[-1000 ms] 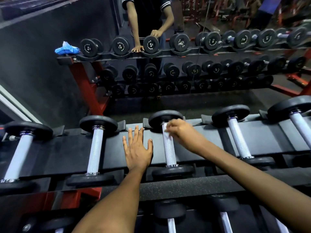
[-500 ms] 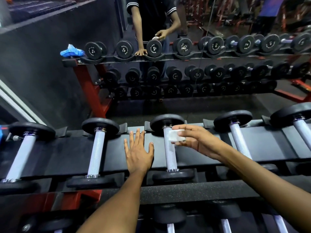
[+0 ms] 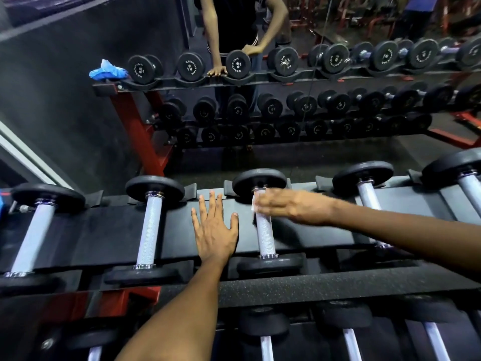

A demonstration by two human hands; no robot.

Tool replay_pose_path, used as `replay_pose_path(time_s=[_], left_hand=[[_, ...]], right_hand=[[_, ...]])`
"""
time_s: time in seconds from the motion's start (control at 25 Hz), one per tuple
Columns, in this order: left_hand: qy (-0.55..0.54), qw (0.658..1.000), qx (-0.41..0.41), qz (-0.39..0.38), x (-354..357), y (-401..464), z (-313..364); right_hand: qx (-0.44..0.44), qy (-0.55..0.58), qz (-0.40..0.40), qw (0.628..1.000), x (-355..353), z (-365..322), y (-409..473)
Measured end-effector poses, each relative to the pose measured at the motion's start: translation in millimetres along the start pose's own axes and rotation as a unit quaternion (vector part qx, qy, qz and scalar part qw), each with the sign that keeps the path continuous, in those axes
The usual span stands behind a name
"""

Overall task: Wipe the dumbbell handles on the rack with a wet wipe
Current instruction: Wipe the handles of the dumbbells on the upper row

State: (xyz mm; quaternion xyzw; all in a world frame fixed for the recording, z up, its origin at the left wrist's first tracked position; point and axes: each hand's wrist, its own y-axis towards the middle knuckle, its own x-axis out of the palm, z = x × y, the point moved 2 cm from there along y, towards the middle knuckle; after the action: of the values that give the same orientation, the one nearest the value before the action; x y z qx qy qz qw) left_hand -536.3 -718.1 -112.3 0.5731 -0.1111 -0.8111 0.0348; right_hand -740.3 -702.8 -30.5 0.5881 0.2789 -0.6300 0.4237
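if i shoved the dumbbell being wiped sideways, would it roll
Probably not far: the dumbbell has round end plates, but they sit in shaped cradles on the rack. It looks heavy for its size. The knurled handle should grip well, even damp.

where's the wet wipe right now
In the head view, just right of centre: the wet wipe sits under the blurred right hand, against the far end of a dumbbell handle, beside the flat left hand.
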Motion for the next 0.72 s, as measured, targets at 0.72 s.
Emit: replay_pose_path(time_s=[0.72], left_hand=[[0.000, 1.000, -0.014, -0.018, 1, 1, -1]], right_hand=[[-0.086, 0.080, -0.194, 0.974, -9, -41, 30]])
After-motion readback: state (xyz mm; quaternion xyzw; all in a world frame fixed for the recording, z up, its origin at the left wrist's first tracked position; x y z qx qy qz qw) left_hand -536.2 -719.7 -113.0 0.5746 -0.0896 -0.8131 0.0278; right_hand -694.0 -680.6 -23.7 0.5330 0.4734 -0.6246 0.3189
